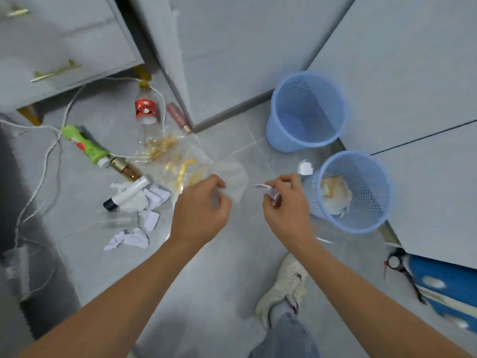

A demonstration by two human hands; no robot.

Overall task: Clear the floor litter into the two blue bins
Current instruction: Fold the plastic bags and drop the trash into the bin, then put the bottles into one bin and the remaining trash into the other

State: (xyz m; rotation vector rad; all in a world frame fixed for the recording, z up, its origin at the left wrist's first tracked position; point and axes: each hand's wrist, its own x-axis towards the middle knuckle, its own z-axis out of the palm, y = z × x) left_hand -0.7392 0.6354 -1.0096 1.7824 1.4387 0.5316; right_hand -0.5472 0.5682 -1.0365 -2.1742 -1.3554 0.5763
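Two blue mesh bins stand at the right: the far bin (307, 112) looks empty, the near bin (353, 192) holds crumpled paper. My left hand (201, 208) pinches a clear plastic bag (232, 179) above the floor. My right hand (284, 202) is closed on a crumpled white paper scrap (268, 189), just left of the near bin. Litter lies to the left: crumpled papers (139, 236), a white tube (129, 193), a green bottle (85, 144), a red-labelled clear bottle (145, 109), a brown bottle (126, 169), a pink tube (178, 117) and clear wrappers with yellow strips (165, 151).
A grey drawer unit (64, 47) stands at the back left, grey cabinet panels (413, 73) at the right. White cables (46, 161) run across the floor to a power strip (18, 267). My shoe (284, 285) is planted below the hands. Scissors (400, 267) lie at the right.
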